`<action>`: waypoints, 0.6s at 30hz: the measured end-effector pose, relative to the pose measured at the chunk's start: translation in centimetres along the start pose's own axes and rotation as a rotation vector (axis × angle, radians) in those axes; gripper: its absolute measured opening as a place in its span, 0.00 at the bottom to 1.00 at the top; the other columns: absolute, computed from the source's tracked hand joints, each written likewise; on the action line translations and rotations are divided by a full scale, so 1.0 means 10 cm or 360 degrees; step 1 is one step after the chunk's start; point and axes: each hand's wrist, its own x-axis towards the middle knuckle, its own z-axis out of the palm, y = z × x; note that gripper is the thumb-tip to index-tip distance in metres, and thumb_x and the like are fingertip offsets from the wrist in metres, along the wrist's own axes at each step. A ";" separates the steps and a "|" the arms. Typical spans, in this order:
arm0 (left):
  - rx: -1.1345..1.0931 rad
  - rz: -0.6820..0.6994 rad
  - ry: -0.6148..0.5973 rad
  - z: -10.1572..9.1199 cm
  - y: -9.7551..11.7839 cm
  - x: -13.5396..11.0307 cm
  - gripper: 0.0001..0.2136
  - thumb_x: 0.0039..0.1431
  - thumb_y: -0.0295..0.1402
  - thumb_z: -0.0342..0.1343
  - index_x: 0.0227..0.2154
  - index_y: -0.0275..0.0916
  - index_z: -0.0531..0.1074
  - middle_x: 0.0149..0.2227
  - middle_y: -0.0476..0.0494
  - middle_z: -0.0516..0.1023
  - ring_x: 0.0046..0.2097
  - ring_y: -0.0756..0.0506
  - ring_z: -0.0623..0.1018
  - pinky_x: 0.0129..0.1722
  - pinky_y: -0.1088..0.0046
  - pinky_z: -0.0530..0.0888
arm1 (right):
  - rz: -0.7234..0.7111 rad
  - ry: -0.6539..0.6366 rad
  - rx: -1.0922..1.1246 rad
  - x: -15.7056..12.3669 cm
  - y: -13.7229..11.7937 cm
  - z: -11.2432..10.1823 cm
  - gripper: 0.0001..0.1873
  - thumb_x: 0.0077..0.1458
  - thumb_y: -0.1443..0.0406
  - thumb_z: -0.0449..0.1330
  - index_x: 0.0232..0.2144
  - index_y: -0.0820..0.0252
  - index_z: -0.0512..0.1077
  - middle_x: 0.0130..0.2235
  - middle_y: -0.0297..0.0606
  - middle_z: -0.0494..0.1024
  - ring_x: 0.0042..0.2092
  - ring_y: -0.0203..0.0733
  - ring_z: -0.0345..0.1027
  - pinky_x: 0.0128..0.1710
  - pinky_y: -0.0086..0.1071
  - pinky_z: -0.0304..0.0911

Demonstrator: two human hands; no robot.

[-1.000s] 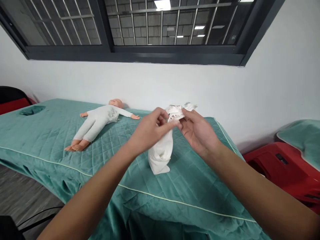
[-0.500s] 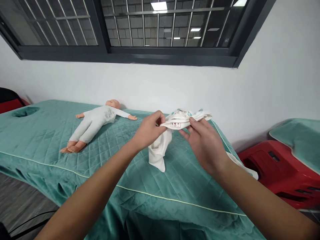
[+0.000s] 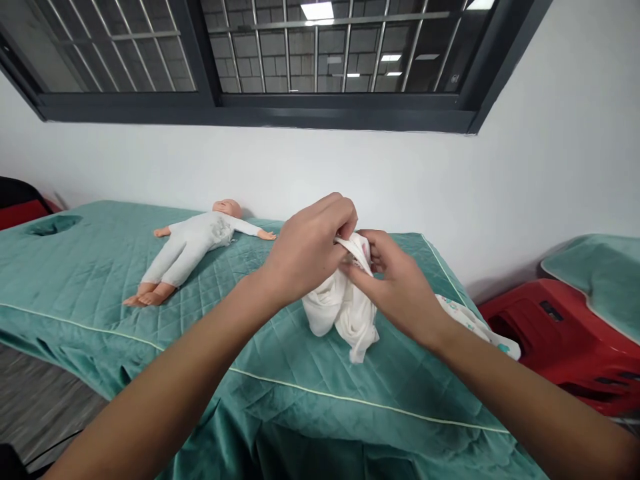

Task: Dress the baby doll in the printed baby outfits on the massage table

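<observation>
A bunched white baby garment (image 3: 345, 310) hangs between my hands above the green quilted bed cover (image 3: 280, 360). My left hand (image 3: 313, 250) is closed, pinching the garment's edge between thumb and fingers. From the other side my right hand (image 3: 400, 283) grips the same edge, its thumb in front and fingers partly hidden behind the cloth. The lower part droops in loose folds close to the cover; whether it touches cannot be told. Further left on the bed lies a baby doll (image 3: 193, 243) on its back, dressed in white, arms spread.
A white cloth with a green print (image 3: 475, 323) lies at the bed's right side, partly behind my right forearm. Beyond it stands a red plastic piece of furniture (image 3: 555, 333) with a green cover (image 3: 595, 273). A face hole (image 3: 55, 225) shows at the bed's left end.
The garment has gone from stretched sideways to gathered and hanging down. My left hand has risen and moved right; my right hand has turned inward, bringing both close together.
</observation>
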 end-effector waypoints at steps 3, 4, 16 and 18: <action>0.0111 -0.0001 0.0057 -0.04 -0.04 -0.02 0.09 0.54 0.19 0.50 0.28 0.40 0.63 0.31 0.47 0.69 0.34 0.47 0.69 0.34 0.71 0.64 | -0.0062 0.0011 -0.0262 0.13 -0.01 -0.10 0.13 0.61 0.64 0.56 0.48 0.51 0.71 0.42 0.35 0.79 0.41 0.45 0.72 0.40 0.37 0.63; 0.0182 -0.0003 0.0074 -0.04 -0.08 -0.03 0.08 0.55 0.19 0.50 0.29 0.40 0.64 0.32 0.47 0.69 0.35 0.47 0.69 0.34 0.71 0.64 | -0.0116 0.0023 -0.0366 0.16 -0.01 -0.14 0.14 0.61 0.66 0.55 0.48 0.51 0.72 0.43 0.35 0.79 0.42 0.46 0.72 0.41 0.38 0.63; 0.1002 -0.0476 -0.0123 -0.14 -0.35 -0.14 0.13 0.58 0.22 0.48 0.44 0.40 0.69 0.48 0.40 0.72 0.38 0.44 0.73 0.29 0.72 0.65 | -0.0192 0.0102 -0.1243 0.23 0.10 -0.41 0.24 0.61 0.72 0.45 0.52 0.54 0.72 0.51 0.37 0.78 0.44 0.47 0.73 0.39 0.35 0.62; 0.1022 -0.0503 -0.0209 -0.16 -0.39 -0.17 0.14 0.58 0.23 0.48 0.46 0.40 0.70 0.49 0.40 0.73 0.39 0.44 0.74 0.29 0.71 0.66 | -0.0128 0.0078 -0.1375 0.23 0.10 -0.45 0.23 0.61 0.71 0.45 0.51 0.53 0.73 0.49 0.36 0.79 0.43 0.46 0.73 0.35 0.34 0.59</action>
